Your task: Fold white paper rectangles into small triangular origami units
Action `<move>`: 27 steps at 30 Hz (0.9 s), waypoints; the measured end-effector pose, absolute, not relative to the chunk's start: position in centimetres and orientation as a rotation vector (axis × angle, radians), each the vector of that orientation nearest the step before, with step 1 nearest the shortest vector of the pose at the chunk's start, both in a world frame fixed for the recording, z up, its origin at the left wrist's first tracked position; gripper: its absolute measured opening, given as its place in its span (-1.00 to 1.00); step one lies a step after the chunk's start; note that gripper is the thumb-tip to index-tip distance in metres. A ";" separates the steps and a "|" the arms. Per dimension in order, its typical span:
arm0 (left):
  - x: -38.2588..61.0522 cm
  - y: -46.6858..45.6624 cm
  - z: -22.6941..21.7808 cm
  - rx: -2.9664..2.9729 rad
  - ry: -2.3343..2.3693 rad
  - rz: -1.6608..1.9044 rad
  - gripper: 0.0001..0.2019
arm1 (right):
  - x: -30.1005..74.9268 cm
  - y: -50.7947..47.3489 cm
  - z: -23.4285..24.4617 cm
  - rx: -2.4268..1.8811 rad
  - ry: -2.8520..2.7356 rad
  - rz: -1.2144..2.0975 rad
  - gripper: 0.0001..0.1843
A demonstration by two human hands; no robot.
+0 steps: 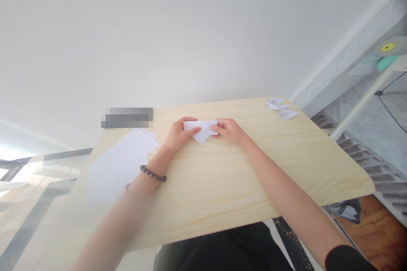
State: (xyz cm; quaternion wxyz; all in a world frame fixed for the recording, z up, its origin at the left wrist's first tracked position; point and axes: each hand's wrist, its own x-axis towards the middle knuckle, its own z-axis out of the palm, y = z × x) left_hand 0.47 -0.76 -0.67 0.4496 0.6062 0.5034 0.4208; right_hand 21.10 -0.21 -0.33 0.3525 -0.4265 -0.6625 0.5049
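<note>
A small folded sheet of white paper point(203, 125) is held just above the table in both hands, its straight edge at the top and a blunt point facing me. My left hand point(181, 133) pinches its left end, thumb on the front and fingers behind. At the right end, my right hand point(229, 130) grips the paper the same way, with the thumb pressed on the front face. The fingers behind the sheet are partly hidden. A dark beaded bracelet point(153, 173) circles my left wrist.
Loose white sheets point(117, 165) lie at the left of the wooden table point(210, 190), partly under my left forearm. Several folded paper pieces point(287, 114) rest at the far right corner. A blurred-out dark object point(127, 117) sits at the back left, near the wall point(190, 38).
</note>
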 end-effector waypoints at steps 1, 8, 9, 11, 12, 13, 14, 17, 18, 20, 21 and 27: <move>0.5 -0.8 -0.6 1.515 1.248 1.027 -0.53 | 21.1 -0.2 -0.3 -1.105 -1.713 1.286 -0.67; 0.5 -1.0 -0.4 1.533 1.256 1.009 -0.57 | 21.2 -0.2 -0.3 -1.092 -1.732 1.226 -0.67; 0.5 -0.9 -0.5 1.521 1.251 1.012 -0.58 | 21.2 -0.2 -0.3 -1.096 -1.740 1.217 -0.66; 0.5 -0.8 -0.7 1.485 1.227 1.027 -0.59 | 21.3 -0.1 -0.4 -1.107 -1.750 1.193 -0.66; 0.5 -0.7 -0.8 1.460 1.208 1.038 -0.60 | 21.3 -0.1 -0.5 -1.115 -1.754 1.179 -0.66; 0.5 -0.7 -0.9 1.432 1.185 1.050 -0.60 | 21.4 0.0 -0.5 -1.124 -1.758 1.165 -0.66; 0.5 -0.6 -1.0 1.402 1.160 1.061 -0.60 | 21.5 0.0 -0.5 -1.131 -1.761 1.155 -0.66; 0.4 -0.6 -1.0 1.323 1.090 1.059 -0.61 | 21.8 0.0 -0.4 -1.148 -1.755 1.143 -0.66; 0.4 -0.6 -1.0 1.305 1.075 1.044 -0.62 | 21.9 0.0 -0.4 -1.153 -1.747 1.145 -0.66; 0.3 -0.7 -1.0 1.277 1.049 1.011 -0.63 | 22.1 0.0 -0.3 -1.165 -1.727 1.150 -0.66; 0.2 -0.7 -1.0 1.268 1.035 0.998 -0.63 | 22.1 0.0 -0.2 -1.169 -1.720 1.152 -0.65; -0.3 -0.4 -1.2 1.258 0.945 0.940 -0.62 | 22.3 0.1 -0.1 -1.209 -1.700 1.155 -0.65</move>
